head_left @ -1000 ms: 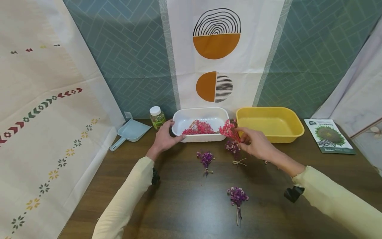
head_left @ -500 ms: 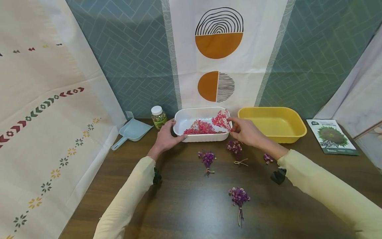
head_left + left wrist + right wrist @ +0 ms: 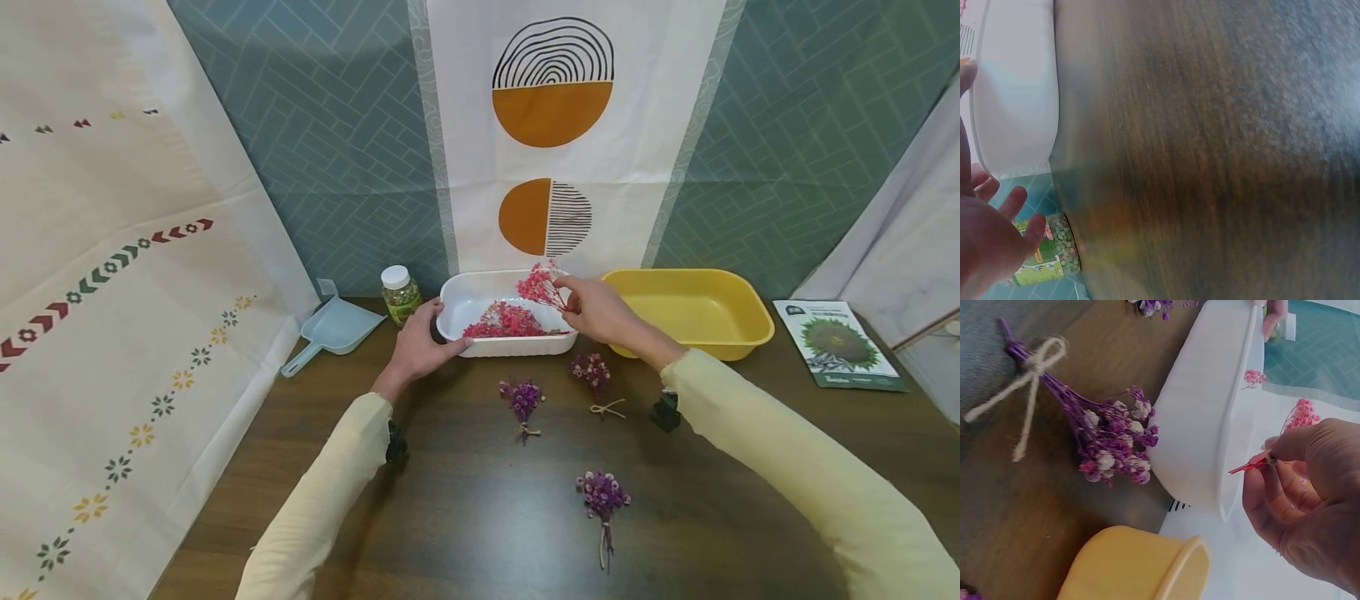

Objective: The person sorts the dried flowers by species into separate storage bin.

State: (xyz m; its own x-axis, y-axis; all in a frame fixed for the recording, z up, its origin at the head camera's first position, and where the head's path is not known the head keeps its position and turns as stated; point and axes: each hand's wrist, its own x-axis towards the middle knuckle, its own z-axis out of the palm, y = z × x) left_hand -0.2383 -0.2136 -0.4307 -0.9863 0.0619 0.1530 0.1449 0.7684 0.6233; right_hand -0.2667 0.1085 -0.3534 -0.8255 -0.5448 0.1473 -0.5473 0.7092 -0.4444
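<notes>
Pinched by its stems between thumb and fingers, a sprig of pink dried flowers (image 3: 538, 286) is in my right hand (image 3: 606, 312), above the right end of a white plastic tub (image 3: 517, 347). The right wrist view shows the cut stem ends (image 3: 1246, 467) poking out of the pinch. My left hand (image 3: 417, 343) holds the tub's left end, thumb over the front rim and fingers round the side. More pink dried flowers (image 3: 504, 319) lie inside the tub. In the left wrist view the thumb (image 3: 967, 74) rests at the tub rim.
A yellow tub (image 3: 686, 333) stands right of the white one, a seed packet (image 3: 836, 343) beyond it. Left are a jar (image 3: 401, 296) with a white lid and a pale blue dustpan (image 3: 341, 325). Three purple bunches (image 3: 523, 400) lie in front, one twine-tied (image 3: 1110, 437).
My right hand has carried the pink sprig leftward and slightly up, from the gap between the tubs to over the white tub. The left hand keeps its hold on the tub.
</notes>
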